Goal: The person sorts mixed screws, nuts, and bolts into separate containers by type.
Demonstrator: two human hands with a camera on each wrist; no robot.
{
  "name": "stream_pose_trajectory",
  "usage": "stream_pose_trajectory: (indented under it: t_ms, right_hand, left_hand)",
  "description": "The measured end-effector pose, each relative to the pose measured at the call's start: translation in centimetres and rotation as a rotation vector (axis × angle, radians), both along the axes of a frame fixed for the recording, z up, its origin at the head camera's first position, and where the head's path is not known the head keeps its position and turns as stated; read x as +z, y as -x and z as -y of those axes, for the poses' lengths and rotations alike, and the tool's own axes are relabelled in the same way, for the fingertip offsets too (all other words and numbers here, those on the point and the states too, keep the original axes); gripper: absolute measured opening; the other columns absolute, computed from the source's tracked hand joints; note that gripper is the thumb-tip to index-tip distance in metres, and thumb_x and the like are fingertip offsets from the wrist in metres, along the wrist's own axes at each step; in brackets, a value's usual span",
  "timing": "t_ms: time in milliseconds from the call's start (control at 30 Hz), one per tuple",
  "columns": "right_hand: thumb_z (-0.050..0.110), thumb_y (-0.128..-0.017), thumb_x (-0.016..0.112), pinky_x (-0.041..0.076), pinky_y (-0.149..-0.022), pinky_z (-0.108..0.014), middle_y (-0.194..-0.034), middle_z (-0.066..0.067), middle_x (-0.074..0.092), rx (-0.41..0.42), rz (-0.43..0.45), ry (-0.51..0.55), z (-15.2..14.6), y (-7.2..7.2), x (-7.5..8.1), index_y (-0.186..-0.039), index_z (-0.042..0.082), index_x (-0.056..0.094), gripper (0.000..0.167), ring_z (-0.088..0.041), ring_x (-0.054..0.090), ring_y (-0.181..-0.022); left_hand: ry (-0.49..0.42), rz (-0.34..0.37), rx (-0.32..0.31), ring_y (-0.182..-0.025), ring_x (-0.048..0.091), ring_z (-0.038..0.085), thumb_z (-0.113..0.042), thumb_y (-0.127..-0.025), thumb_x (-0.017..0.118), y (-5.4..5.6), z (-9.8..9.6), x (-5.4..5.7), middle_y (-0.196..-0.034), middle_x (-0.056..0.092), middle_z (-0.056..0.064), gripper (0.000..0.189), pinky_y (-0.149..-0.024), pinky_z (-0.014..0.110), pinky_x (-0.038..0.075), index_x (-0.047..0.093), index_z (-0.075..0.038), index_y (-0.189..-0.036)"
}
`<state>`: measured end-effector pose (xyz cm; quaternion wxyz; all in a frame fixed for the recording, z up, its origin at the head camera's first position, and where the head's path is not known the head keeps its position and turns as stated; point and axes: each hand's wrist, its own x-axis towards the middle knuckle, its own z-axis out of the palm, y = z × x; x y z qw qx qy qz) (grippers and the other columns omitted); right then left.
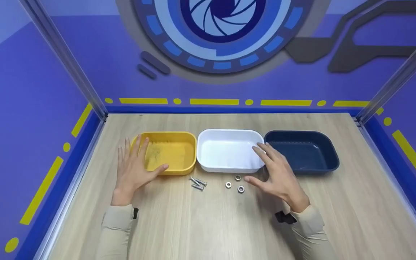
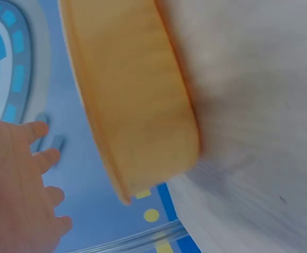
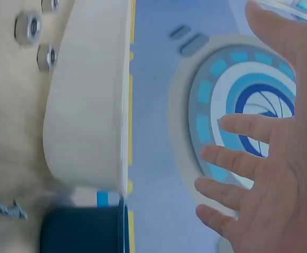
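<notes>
My left hand (image 1: 132, 171), fingers spread, hovers at the left side of a yellow tray (image 1: 190, 172) and holds nothing. In the left wrist view, the fingers (image 2: 47, 158) stand apart from the tray's outer wall (image 2: 137, 100). The right hand (image 1: 278, 177) is also spread and holds nothing, overlapping the white tray (image 1: 229, 169) and the dark blue tray (image 1: 312, 170) in the head view. Three metal nuts (image 1: 241, 189) lie by its thumb, in front of the white tray. Left of them rests a small cluster of screws (image 1: 198, 183), close to the yellow tray's front right corner.
The three trays stand in a row across the back of a light wooden table (image 1: 208, 227). Blue-purple panels (image 1: 208, 88) with yellow dashes rise behind and at both sides, joined by metal posts (image 1: 67, 61) at the corners.
</notes>
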<state>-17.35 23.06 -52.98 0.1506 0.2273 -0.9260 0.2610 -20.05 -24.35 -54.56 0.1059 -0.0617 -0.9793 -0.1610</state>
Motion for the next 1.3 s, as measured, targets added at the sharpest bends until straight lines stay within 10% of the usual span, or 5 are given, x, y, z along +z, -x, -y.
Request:
stream_pose_trajectory:
  t_ms: [733, 1300]
  right_hand:
    - [0.060, -0.091, 0.078, 0.044, -0.119, -0.057, -0.159, 0.003, 0.054, 0.151, 0.123, 0.104, 4.5, -1.9, -2.3, -0.158, 0.016, 0.054, 0.083, -0.027, 0.053, -0.146]
    - [0.030, -0.103, 0.073, 0.055, -0.110, -0.052, -0.143, -0.009, 0.065, 0.279, 0.262, 0.243, 9.1, -2.6, -5.5, -0.147, 0.008, 0.061, 0.050, -0.031, 0.065, -0.128]
  left_hand:
    - [-0.032, 0.105, -0.018, -0.166, 0.000, 0.045, -0.080, -0.091, 0.061, 1.0, 4.5, -2.1, -0.180, 0.011, 0.016, 0.119, -0.135, 0.064, 0.005, 0.015, -0.004, -0.171]
    - [-0.014, 0.154, -0.063, -0.166, 0.006, 0.044, -0.066, -0.104, 0.053, 0.3, 7.3, -2.5, -0.180, 0.012, 0.018, 0.100, -0.135, 0.064, 0.009, 0.014, -0.004, -0.171]
